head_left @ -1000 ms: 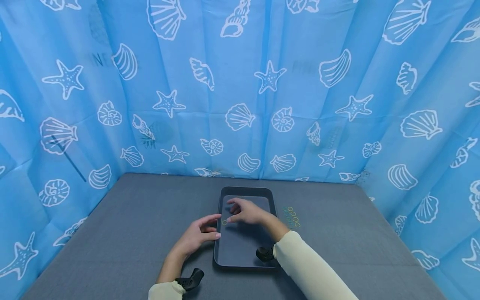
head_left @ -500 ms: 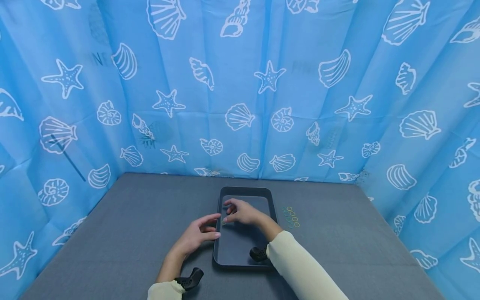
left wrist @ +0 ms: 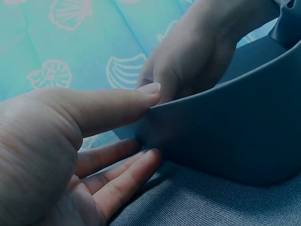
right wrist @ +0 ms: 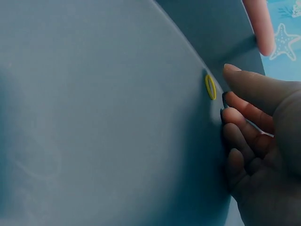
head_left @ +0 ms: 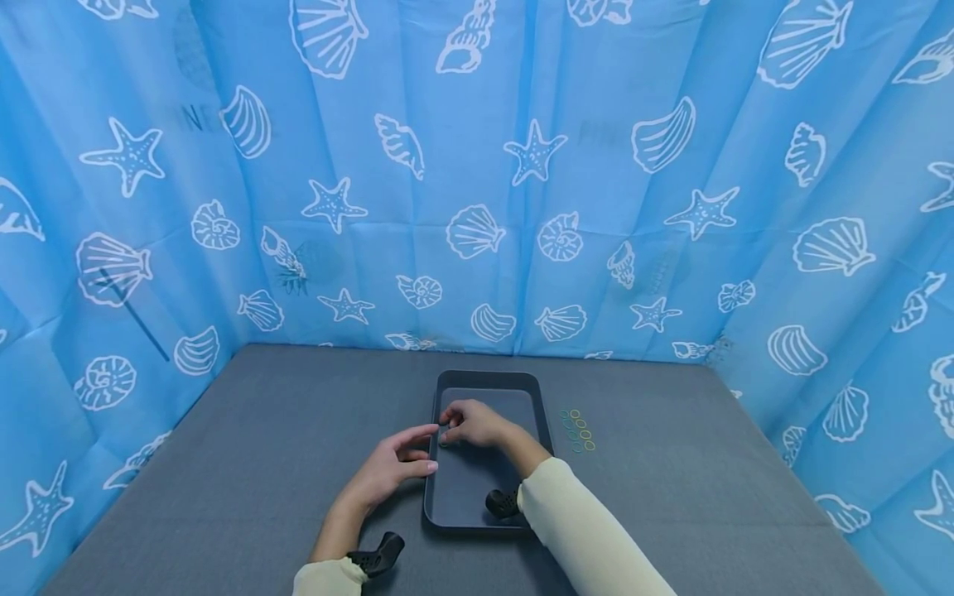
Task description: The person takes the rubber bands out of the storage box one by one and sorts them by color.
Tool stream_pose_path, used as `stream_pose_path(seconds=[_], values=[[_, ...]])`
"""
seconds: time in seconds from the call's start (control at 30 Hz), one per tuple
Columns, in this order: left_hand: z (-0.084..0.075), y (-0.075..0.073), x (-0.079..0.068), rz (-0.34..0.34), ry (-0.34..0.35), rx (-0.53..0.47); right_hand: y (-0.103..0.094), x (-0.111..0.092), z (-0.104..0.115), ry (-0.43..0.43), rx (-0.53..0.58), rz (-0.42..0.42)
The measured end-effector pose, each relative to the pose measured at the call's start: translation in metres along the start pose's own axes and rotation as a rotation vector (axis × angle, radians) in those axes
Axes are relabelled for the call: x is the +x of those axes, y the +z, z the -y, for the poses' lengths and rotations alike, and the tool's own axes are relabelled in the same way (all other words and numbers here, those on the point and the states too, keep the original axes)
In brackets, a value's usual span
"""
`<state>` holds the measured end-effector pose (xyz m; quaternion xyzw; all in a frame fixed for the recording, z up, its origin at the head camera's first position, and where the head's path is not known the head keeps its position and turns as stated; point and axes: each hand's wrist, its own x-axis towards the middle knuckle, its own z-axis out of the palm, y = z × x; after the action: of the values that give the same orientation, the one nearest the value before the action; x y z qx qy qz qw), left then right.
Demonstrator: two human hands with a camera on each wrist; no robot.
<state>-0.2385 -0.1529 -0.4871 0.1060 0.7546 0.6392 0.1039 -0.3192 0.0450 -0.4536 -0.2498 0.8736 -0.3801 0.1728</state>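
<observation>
In the head view a dark rectangular tray (head_left: pixel 469 492) lies on the grey table. My left hand (head_left: pixel 387 472) is at its left side; in the left wrist view the thumb (left wrist: pixel 122 106) is at the rim and the fingertips touch the outer wall. Inside the tray, my right hand (head_left: pixel 477 424) reaches to the left wall. A small yellow ring (right wrist: pixel 207 85) lies on the tray floor by that wall, just beside the right fingertips. The right thumb (right wrist: pixel 254 84) stands apart from the loosely bent fingers. Something dark shows at these fingertips; I cannot tell what.
Right of the tray, several yellow rings (head_left: pixel 585 430) and several teal rings (head_left: pixel 571 429) lie in two rows on the table (head_left: pixel 671 463). A blue curtain (head_left: pixel 417 207) with white shells and starfish hangs behind and at both sides.
My right hand has moved left and slightly down to the tray's left wall, and its thumb and index finger have drawn closer together. The left hand has stayed in place.
</observation>
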Motion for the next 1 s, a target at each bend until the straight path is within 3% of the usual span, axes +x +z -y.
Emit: stream_pose_path(seconds=[1.0], values=[[0.0014, -0.0003, 0.0008, -0.018, -0.001, 0.008, 0.0047, 0.0023, 0.0052, 0.042, -0.104, -0.004]])
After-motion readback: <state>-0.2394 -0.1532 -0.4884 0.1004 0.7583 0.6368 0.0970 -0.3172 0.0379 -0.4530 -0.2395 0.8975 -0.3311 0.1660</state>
